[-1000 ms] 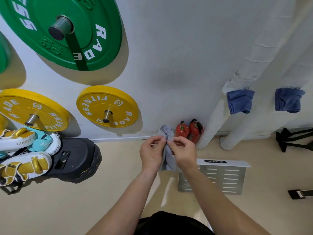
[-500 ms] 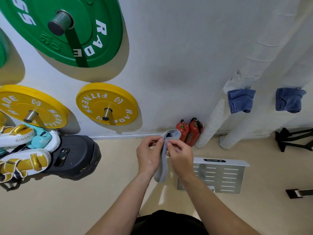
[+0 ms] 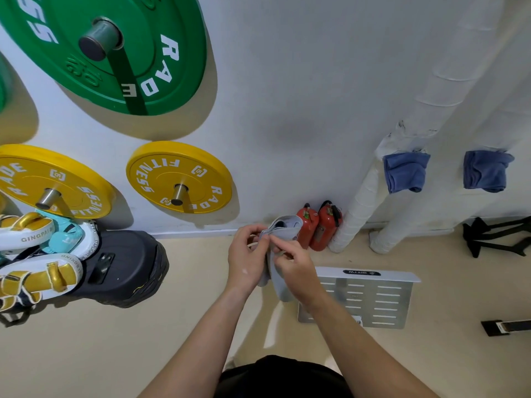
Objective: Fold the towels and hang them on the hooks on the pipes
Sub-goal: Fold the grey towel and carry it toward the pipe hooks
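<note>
Two white wrapped pipes (image 3: 362, 202) each carry a hung blue towel (image 3: 405, 172), while left hand (image 3: 246, 261) and right hand (image 3: 296, 268) fingers pinch a grey towel (image 3: 283, 229) mid-air above the floor.

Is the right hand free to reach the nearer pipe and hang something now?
Probably not yet: the right hand and left hand both grip the grey towel, and the nearer pipe already holds a blue towel.

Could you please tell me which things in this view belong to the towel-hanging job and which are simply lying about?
Part of the job:
grey towel held by left hand and right hand
two blue towels hanging on the pipes

Lying about:
weight plates
fire extinguishers
metal plate
boxing gloves
</note>
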Available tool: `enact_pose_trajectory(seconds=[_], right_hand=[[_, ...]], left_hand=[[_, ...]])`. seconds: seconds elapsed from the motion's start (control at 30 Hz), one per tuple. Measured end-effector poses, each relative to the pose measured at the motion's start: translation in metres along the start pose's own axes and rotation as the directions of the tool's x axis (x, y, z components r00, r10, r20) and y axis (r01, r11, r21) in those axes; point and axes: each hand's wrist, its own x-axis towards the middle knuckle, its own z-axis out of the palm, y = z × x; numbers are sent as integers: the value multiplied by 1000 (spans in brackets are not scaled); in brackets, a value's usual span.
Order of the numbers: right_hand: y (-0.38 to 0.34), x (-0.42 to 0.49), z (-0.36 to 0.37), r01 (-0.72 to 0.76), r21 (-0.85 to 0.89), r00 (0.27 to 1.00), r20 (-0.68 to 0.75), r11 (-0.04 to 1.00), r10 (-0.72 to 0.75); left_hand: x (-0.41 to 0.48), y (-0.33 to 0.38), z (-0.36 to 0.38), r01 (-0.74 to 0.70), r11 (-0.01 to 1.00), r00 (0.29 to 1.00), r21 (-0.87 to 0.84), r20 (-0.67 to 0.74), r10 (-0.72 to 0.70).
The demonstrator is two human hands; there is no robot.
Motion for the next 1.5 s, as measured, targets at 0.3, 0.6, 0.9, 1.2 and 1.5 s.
enact_pose_trajectory(seconds=[0.3,0.6,0.9,1.2,1.5], right_hand=[[17,26,-26,-111,-381,976,-215,918,28],[24,24,-19,-239,-521,971,-111,820,212],[10,36,-33,-134,-534,991,-81,835,107],[-7,42,-47,-233,-257,948,153,938,278],[-3,36,-55,-111,-403,926,290,908,242]], left_hand=[[8,-11,-8,-91,987,996,130,13,90],[6,-7,-16,-62,992,997,106,49,57],[11,-9,-28,-98,981,989,169,124,78],[16,-19,-35,-254,915,963,314,167,210],[21,-16,-39,-191,940,980,284,106,167]])
